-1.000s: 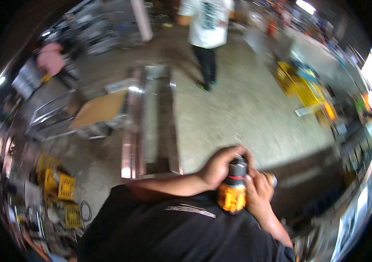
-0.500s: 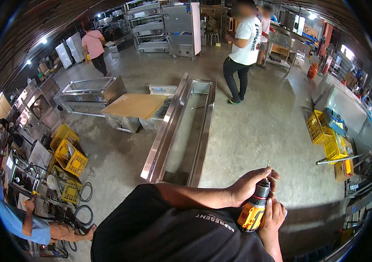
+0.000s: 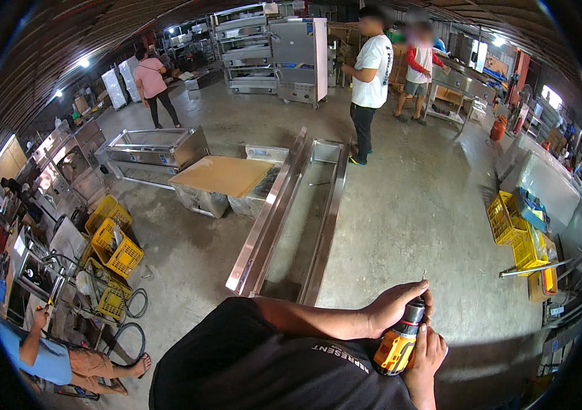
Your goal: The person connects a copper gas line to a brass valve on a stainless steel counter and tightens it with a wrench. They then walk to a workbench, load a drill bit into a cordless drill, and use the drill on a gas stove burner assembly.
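Observation:
A yellow and black power drill (image 3: 395, 350) is held close to my body at the lower right, its thin bit (image 3: 424, 275) pointing up and away. My left hand (image 3: 393, 307) is closed around the dark chuck at the drill's front, thumb near the bit. Lower down, my right hand (image 3: 429, 353) grips the drill from its right side; the drill's handle is mostly hidden behind it. Ahead and to the left, a long stainless steel frame (image 3: 326, 225) lies on the floor, apart from both hands.
Beside the frame, a brown sheet (image 3: 223, 179) rests on wrapped metal pieces. Yellow crates (image 3: 117, 249) stand at left, more yellow crates (image 3: 504, 217) at right. A person in blue (image 3: 45, 355) works at lower left. Other people, one in a white shirt (image 3: 371, 72), stand farther back.
The whole view has shifted, so the scene sits slightly lower and to the right. The white-shirted person has stepped left, uncovering a person behind. Both my hands stay on the drill.

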`<state>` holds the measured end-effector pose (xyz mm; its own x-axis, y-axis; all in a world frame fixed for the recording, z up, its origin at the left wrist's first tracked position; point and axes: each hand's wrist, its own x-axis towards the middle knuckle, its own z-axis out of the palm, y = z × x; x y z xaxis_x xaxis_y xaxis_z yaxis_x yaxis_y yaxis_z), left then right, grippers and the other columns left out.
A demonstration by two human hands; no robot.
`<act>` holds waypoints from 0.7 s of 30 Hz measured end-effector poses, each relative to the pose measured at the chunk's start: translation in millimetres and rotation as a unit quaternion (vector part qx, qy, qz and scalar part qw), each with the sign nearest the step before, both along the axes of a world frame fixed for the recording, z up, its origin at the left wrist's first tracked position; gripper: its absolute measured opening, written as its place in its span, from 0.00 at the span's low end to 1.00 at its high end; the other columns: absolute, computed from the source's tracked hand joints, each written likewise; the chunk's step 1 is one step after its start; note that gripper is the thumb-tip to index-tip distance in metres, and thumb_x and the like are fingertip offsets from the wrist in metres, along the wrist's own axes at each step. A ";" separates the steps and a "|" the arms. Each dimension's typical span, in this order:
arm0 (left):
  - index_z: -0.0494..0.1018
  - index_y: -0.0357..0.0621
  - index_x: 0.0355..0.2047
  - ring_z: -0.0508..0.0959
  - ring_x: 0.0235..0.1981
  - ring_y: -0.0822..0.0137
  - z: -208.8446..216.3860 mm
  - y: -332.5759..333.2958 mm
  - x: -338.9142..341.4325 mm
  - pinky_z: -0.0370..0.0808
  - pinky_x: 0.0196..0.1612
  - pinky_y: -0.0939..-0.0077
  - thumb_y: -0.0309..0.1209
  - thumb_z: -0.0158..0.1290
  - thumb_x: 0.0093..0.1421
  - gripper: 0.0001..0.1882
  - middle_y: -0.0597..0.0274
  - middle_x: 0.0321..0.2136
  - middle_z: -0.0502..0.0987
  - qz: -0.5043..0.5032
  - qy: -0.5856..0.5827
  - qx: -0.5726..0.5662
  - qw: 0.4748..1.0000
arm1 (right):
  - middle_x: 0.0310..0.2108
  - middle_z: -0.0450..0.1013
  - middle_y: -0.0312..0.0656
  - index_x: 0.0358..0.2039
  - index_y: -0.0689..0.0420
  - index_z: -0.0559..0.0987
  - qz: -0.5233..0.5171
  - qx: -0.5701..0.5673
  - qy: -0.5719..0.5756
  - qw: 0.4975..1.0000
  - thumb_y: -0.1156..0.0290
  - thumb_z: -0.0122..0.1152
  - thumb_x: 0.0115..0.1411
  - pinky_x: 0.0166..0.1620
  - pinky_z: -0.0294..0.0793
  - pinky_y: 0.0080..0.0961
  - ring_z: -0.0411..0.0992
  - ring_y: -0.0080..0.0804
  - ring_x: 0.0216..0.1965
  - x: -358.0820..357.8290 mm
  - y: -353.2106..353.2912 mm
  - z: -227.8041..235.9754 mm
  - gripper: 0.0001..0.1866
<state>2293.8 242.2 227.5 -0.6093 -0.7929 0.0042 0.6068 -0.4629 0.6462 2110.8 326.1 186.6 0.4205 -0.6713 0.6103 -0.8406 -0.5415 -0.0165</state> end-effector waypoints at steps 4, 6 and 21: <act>0.73 0.44 0.35 0.78 0.31 0.69 -1.8 0.7 -0.6 0.77 0.41 0.72 0.47 0.43 0.74 0.20 0.62 0.29 0.77 0.026 -0.024 -0.037 0.999 | 0.50 0.73 0.55 0.63 0.59 0.65 -0.005 0.001 0.003 1.000 0.71 0.61 0.56 0.44 0.70 0.45 0.75 0.50 0.43 1.1 -0.5 -0.8 0.33; 0.73 0.45 0.35 0.77 0.31 0.70 -2.7 1.1 -0.5 0.76 0.41 0.72 0.45 0.43 0.74 0.19 0.63 0.29 0.77 0.026 -0.017 -0.052 0.998 | 0.50 0.73 0.55 0.63 0.59 0.65 -0.008 -0.005 -0.001 1.000 0.71 0.61 0.56 0.44 0.70 0.45 0.75 0.50 0.44 2.5 -1.8 -2.3 0.33; 0.70 0.45 0.31 0.79 0.27 0.70 3.4 -16.7 6.7 0.75 0.35 0.75 0.27 0.62 0.60 0.09 0.62 0.25 0.77 -0.069 -0.098 -0.094 0.988 | 0.38 0.74 0.41 0.57 0.48 0.75 0.014 -0.008 -0.009 1.000 0.65 0.59 0.53 0.36 0.70 0.38 0.74 0.39 0.33 8.4 -0.8 28.3 0.27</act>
<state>2300.4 225.5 230.9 -0.7160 -0.6980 0.0144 0.3998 -0.3930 0.8281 2119.2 325.2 214.9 0.4286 -0.6498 0.6278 -0.8246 -0.5653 -0.0221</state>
